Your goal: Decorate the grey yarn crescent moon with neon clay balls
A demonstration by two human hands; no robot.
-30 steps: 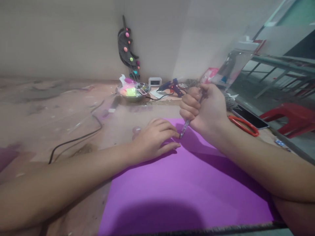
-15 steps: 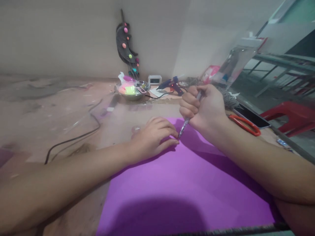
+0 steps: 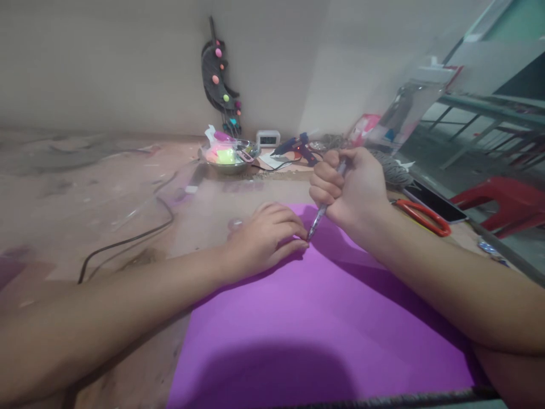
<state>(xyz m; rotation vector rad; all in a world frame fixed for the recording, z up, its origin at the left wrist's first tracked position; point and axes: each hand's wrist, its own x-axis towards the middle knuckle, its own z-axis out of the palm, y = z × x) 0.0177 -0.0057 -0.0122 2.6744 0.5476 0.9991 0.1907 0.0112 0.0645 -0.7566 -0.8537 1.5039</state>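
A large purple sheet [image 3: 315, 318] lies on the worn table in front of me. My left hand [image 3: 266, 236] rests on its far left corner, fingers curled and pressed down on the sheet. My right hand [image 3: 351, 190] is closed in a fist round a pen [image 3: 317, 218], held slanted with its tip down on the sheet right at my left fingertips.
Red-handled scissors [image 3: 423, 218] and a dark phone [image 3: 434, 201] lie to the right. Further back stand a bowl of bright bits [image 3: 227, 156], a blue glue gun [image 3: 293, 149] and a small clock [image 3: 268, 138]. A black cable [image 3: 128, 241] crosses the table on the left.
The view has shifted slightly; both hands stay at the sheet's far corner, and the pen tip has crept a little toward my left fingertips.
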